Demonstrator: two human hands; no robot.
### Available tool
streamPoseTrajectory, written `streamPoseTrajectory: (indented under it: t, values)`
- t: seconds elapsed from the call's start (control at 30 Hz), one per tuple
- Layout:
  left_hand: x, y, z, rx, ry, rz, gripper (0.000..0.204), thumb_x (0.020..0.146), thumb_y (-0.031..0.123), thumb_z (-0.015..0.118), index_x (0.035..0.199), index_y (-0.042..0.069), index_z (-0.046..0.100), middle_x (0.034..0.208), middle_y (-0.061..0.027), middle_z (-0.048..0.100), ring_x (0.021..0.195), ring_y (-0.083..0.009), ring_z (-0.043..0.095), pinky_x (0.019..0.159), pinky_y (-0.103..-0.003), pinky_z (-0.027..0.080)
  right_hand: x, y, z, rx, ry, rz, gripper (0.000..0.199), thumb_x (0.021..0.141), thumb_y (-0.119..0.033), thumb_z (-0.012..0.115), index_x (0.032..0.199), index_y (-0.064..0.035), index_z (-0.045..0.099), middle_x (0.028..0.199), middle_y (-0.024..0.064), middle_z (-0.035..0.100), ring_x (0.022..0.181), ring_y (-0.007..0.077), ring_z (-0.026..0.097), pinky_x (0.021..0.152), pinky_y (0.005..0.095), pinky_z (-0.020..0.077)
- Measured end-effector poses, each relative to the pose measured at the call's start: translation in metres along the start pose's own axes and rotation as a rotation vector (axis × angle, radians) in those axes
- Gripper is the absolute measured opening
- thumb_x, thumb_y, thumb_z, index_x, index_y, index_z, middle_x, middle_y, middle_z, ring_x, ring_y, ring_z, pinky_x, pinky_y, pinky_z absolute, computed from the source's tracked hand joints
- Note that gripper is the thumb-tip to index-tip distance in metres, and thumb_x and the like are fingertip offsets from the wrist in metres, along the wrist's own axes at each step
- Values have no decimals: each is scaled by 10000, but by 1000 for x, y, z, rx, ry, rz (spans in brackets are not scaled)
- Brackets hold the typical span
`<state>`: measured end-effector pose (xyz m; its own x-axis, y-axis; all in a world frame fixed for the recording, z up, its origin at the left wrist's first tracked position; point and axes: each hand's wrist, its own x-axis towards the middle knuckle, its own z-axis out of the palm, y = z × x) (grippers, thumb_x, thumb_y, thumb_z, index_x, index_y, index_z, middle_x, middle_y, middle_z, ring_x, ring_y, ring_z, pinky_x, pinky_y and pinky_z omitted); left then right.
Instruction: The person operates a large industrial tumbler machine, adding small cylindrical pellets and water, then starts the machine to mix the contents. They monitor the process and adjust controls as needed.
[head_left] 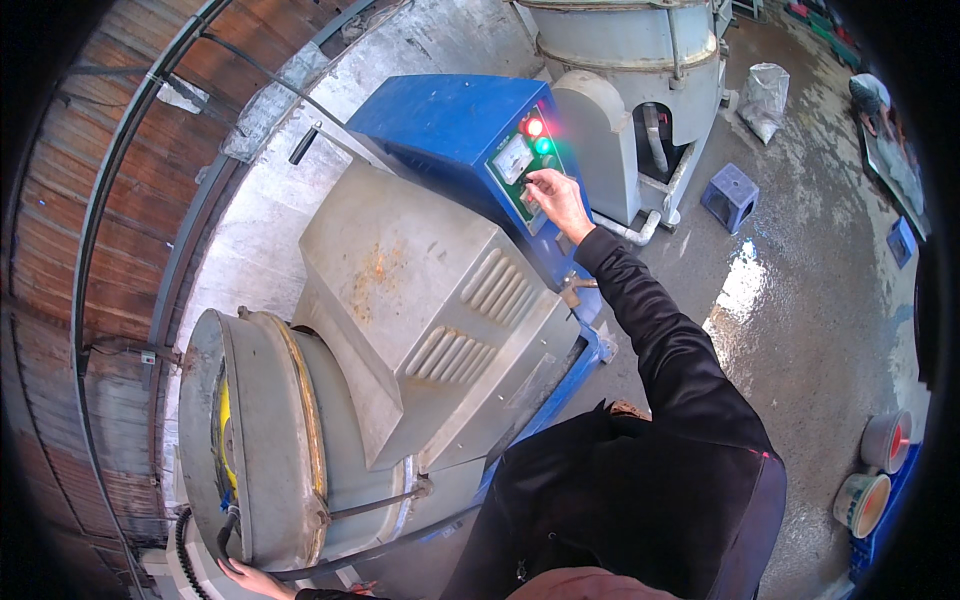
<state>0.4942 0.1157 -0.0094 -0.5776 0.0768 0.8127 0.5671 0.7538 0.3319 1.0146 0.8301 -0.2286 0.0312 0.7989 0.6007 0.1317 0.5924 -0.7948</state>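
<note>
My right hand (560, 202) reaches out to the green control panel (533, 215) on a blue cabinet (450, 115). Its fingers are pinched at a small dark knob (529, 181), mostly hidden by the fingertips. Above the hand the panel carries a lit red lamp (534, 127), a lit green lamp (543, 146) and a white-faced meter (514, 158). Down at the lower left, my left hand (258, 580) is closed round a black hose (222, 540) beside the mouth of a grey metal drum (205, 420). Something yellow (226, 430) shows inside that drum.
A grey louvred metal housing (410, 290) stands between the drum and cabinet. Beyond are another large machine (630, 60), a blue stool (730, 198) and a white sack (765, 100). Wet floor (800, 330) lies to the right, with buckets (862, 500) and a person (872, 100) farther off.
</note>
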Motion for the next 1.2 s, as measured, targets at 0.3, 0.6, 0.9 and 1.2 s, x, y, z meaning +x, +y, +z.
streamPoseTrajectory:
  t: [0.3,0.6,0.9,1.2]
  values:
    - [4,-15,5,6,3,-13,498,1018,331,438,1372,-19,464,1381,-241,487,1256,-377,484,1043,-416,395,0,4,2,-44,25,-58,197,853,-23,679,1047,-5,650,868,75,664,734,110,670,662,241,532]
    - [8,-25,7,24,8,28,510,1020,346,437,1373,-20,463,1392,-229,484,1265,-370,480,1057,-400,383,-1,-6,-3,-112,15,-91,267,843,-30,680,1108,-23,644,899,61,662,736,106,646,671,245,531]
    - [-5,3,0,-44,-49,51,389,1009,194,446,1322,-25,520,1381,-202,504,1283,-329,462,1095,-398,336,-22,-12,-35,-48,51,-51,347,876,-96,671,1217,-58,617,1088,89,673,1000,173,645,860,314,513]
    - [-16,28,0,-99,99,-122,452,971,263,525,1384,86,475,1341,-207,532,1263,-354,482,1065,-415,351,0,-23,-95,-155,212,-177,325,990,-86,525,1309,-22,546,1131,100,613,986,187,586,867,301,487]
